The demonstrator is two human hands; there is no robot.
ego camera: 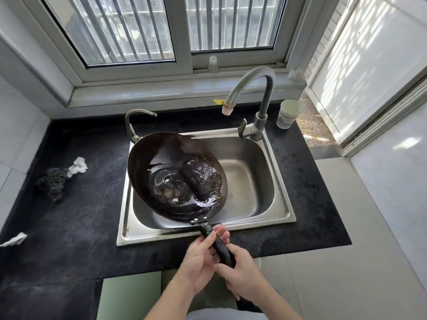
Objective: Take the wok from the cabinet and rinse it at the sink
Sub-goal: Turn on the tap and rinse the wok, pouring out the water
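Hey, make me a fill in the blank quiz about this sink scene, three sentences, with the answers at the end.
1. The left hand and the right hand both grip the wok by its black ____.
2. The wok is tilted over the metal sink and holds a shallow pool of ____.
3. The paper cup stands on the ____ side of the tall faucet.

Answers: handle; water; right.
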